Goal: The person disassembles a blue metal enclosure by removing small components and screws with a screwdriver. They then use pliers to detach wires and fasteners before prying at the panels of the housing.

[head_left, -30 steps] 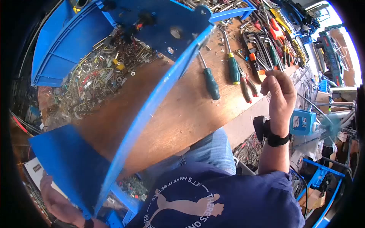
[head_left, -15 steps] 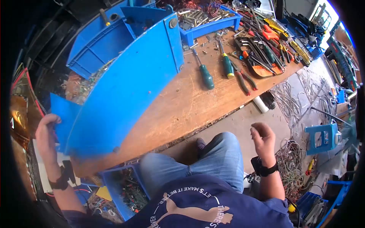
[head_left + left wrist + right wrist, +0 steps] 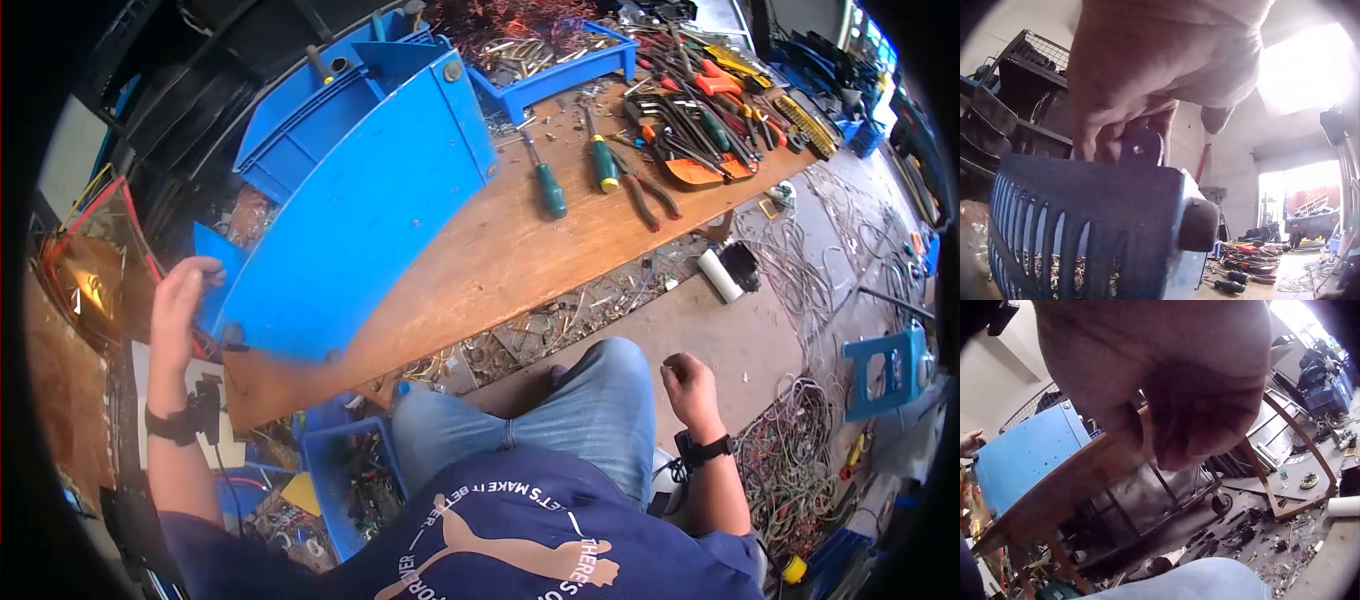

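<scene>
My left hand (image 3: pixel 178 305) grips the left end of a blue metal casing (image 3: pixel 350 220) at the left part of the wooden table. In the left wrist view its fingers curl over the casing's slotted end (image 3: pixel 1085 187), beside a small tab with a hole; a dark rubber foot (image 3: pixel 1199 226) sticks out at the corner. The casing stands on edge, its broad flat side facing me. My right hand (image 3: pixel 692 388) hangs beside the right knee, fingers loosely curled and holding nothing. On the table (image 3: pixel 450 270), right of the casing, lie two green-handled screwdrivers (image 3: pixel 549 190) and red-handled pliers (image 3: pixel 642 208).
Behind the casing stands a blue bin (image 3: pixel 290 165). A blue crate (image 3: pixel 570 90) of metal pieces sits at the back, with a tool pouch (image 3: pixel 690 172) and many hand tools to its right. Below the front edge is another blue crate (image 3: pixel 350 545); cables (image 3: pixel 800 460) lie on the floor.
The casing has come down from close in front of my head and turned, its inside no longer showing. My left hand moved up and inward with it; my right hand dropped toward the knee.
</scene>
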Tool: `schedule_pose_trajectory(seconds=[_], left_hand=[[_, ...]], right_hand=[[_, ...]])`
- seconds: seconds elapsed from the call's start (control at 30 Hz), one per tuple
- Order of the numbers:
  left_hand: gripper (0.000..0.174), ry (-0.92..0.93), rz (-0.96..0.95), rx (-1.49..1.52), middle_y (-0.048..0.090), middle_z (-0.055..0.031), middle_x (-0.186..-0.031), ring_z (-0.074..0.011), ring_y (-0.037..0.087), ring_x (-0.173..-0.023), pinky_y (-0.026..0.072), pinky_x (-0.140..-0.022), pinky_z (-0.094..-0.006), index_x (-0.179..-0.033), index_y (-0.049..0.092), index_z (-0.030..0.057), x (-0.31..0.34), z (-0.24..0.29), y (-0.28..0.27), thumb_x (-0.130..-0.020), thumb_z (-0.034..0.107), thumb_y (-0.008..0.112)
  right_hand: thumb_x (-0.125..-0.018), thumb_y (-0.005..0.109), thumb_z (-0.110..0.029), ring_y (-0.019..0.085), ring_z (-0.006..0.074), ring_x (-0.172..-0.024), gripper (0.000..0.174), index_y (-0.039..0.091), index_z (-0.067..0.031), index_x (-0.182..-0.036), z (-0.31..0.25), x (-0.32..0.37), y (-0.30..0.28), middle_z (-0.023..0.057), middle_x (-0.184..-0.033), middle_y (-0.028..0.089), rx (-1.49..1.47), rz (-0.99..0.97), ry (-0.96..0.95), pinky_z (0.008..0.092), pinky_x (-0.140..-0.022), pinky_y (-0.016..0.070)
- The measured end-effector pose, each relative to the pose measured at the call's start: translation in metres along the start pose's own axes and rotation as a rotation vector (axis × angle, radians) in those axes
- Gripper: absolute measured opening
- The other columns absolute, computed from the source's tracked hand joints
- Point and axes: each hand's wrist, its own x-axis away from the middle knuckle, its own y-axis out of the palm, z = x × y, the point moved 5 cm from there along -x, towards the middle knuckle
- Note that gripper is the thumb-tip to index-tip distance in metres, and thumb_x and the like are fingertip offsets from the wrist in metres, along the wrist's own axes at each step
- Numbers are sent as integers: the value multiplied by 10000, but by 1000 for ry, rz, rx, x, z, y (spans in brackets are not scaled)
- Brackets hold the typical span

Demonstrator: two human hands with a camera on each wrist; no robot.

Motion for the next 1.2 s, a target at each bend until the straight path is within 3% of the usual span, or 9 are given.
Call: schedule_pose_trajectory(seconds=[0.1, 0.2, 0.4, 0.67, 0.73, 0.93, 1.03, 1.17, 1.2], left_hand=[[366, -43, -18, 23, 635, -97, -954, -173, 575, -927, 432, -867, -308, -1013, 616, -35, -3, -8, 5, -939, 300, 490], [369, -97, -9, 71, 639, -97, -947, -167, 582, -903, 444, -847, -301, -1012, 621, -32, -5, -6, 9, -941, 309, 499], [403, -173, -7, -20, 643, -83, -894, -149, 596, -848, 460, -794, -280, -975, 627, -22, -7, 5, 18, -943, 356, 493], [381, -188, 95, -26, 644, -88, -834, -151, 609, -771, 462, -726, -276, -920, 627, -22, -19, -16, 3, -929, 339, 507], [369, -174, 82, 52, 642, -101, -832, -166, 614, -768, 471, -730, -285, -927, 623, -25, -19, -21, 1, -911, 330, 525], [356, -180, 130, 309, 628, -131, -834, -210, 617, -744, 497, -730, -317, -949, 610, -28, -25, -31, -8, -881, 314, 536], [338, -105, 175, 199, 622, -95, -825, -182, 594, -798, 464, -771, -302, -925, 616, -26, -37, -40, -25, -892, 299, 529], [313, -15, 69, -210, 628, -57, -834, -151, 558, -845, 415, -790, -281, -865, 643, -8, -44, -44, -27, -886, 285, 536], [308, -42, 59, -213, 634, -52, -841, -149, 554, -837, 410, -780, -275, -854, 651, -10, -44, -48, -23, -882, 275, 538]], right_hand=[[-817, 619, -62, 617, 179, -662, 115, 613, 36, -876, 19, 4, 2, 136, -736, 632, -73, 13, 11, 294, -634, 487], [-791, 630, -52, 620, 235, -630, 105, 615, 34, -848, 35, 8, 5, 168, -719, 619, -119, 37, 25, 316, -612, 488], [-808, 617, -66, 613, 236, -648, 105, 613, 31, -850, 74, 11, 4, 164, -739, 629, -101, 86, 61, 320, -629, 486], [-824, 609, -69, 569, 154, -614, 113, 605, 40, -853, 146, 14, 35, 90, -695, 608, -274, 115, 226, 294, -603, 470], [-832, 605, -65, 551, 122, -604, 115, 601, 47, -858, 133, 8, 40, 60, -692, 597, -438, 76, 314, 276, -582, 462], [-827, 614, -77, 540, 103, -597, 114, 606, 36, -838, 49, -44, 58, 43, -682, 581, -599, -21, 203, 264, -550, 446], [-835, 607, -110, 538, 102, -578, 140, 609, 28, -810, 16, -74, 84, 45, -694, 592, -392, -133, -18, 255, -525, 453], [-822, 636, -200, 546, 127, -553, 233, 622, 33, -805, -23, -99, 130, 63, -618, 586, -479, -449, -3, 269, -522, 436], [-826, 631, -205, 551, 129, -555, 229, 631, 23, -809, -30, -103, 137, 60, -630, 594, -526, -497, 110, 270, -509, 436]])
